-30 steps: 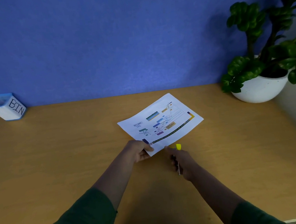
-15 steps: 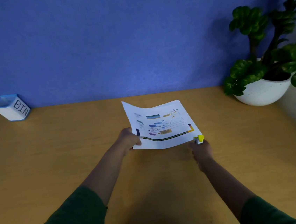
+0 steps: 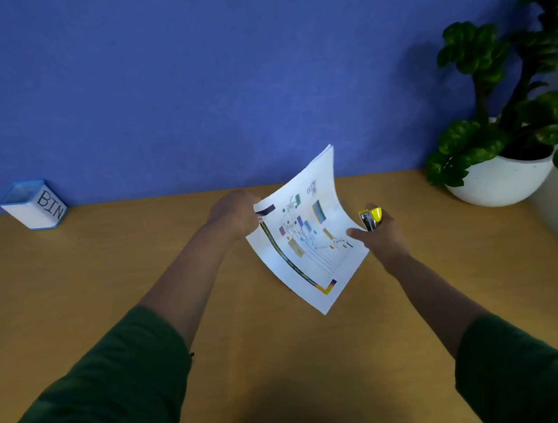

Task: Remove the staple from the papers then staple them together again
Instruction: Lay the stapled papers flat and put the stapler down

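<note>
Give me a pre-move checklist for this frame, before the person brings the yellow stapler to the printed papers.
1. Left hand pinches the white printed papers at a corner: ok.
2. Right hand grips the small yellow and silver stapler: ok.
3. Papers lifted off the wooden desk: ok, they hang curved in the air.
4. Sheet edges aligned: cannot tell; edges at the top corner look slightly fanned.
5. Old staple removed: cannot tell, too small to see.
6. Stapler mouth on a paper corner: not ok, it sits beside the right edge, apart from the sheets.
</note>
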`<state>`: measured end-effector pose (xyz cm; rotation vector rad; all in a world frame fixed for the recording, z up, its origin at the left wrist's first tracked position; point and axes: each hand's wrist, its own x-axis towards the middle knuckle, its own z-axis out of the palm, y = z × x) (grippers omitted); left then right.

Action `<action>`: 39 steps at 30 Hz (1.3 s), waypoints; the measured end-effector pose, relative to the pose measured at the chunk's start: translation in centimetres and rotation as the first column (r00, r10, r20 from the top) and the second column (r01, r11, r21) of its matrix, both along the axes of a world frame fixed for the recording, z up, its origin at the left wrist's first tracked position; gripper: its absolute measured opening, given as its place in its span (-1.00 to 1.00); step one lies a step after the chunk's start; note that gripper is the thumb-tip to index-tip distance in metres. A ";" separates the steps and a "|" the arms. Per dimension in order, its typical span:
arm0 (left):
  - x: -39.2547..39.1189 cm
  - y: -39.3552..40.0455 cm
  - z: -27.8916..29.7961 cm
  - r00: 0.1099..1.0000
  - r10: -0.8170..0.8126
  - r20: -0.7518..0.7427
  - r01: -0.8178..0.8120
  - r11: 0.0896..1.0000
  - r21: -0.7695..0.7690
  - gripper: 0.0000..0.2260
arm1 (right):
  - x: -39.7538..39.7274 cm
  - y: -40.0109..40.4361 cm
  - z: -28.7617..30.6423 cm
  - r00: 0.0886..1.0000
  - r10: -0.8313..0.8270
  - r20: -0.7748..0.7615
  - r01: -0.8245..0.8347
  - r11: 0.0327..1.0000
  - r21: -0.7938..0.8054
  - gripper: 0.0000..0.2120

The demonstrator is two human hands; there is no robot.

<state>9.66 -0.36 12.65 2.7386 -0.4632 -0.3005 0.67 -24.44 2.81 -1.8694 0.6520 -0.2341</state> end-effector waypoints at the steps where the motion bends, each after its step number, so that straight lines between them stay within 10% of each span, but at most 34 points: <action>1: 0.1 -0.1 0.2 1.000 -0.012 0.025 0.012 1.000 0.015 -0.78 | 0.4 -0.3 0.1 1.000 0.015 -0.014 -0.015 1.000 -0.008 -0.32; 8: 1.1 -0.3 1.3 0.978 -0.073 0.197 0.051 0.992 0.112 -0.68 | 1.4 -1.6 0.7 0.996 0.085 -0.017 -0.084 0.995 0.054 -0.31; 13: 1.7 -0.2 1.5 0.991 -0.032 0.129 0.054 0.985 -0.166 -0.69 | 0.4 -1.5 0.1 0.989 0.140 -0.054 -0.135 0.987 0.084 -0.83; 16: 2.0 -0.4 1.1 0.994 0.024 0.108 0.014 0.943 -0.334 -0.69 | -0.3 -0.7 -0.7 0.998 0.051 -0.029 -0.047 0.988 0.145 -0.74; 21: 1.5 1.0 -0.9 0.929 0.088 -0.360 -0.349 0.529 -0.773 -0.37 | -1.7 -0.3 -1.1 1.000 -0.003 -0.012 0.006 0.978 0.211 -0.69; 28: -2.5 0.9 -9.1 0.685 0.100 -0.721 -0.594 0.650 -0.474 -0.24 | -1.8 0.4 -0.8 0.999 -0.054 -0.006 0.054 0.970 0.237 -0.78; 35: -4.6 -0.3 -11.5 0.696 0.178 -0.696 -0.604 0.669 -0.433 -0.55 | -0.7 1.1 -0.7 0.990 -0.098 -0.098 0.113 0.981 0.161 -0.95; 39: -4.9 -0.6 -11.5 0.719 0.222 -0.659 -0.572 0.728 -0.379 -0.55 | 0.3 1.3 -1.1 0.955 -0.171 -0.241 0.135 0.978 -0.157 -0.96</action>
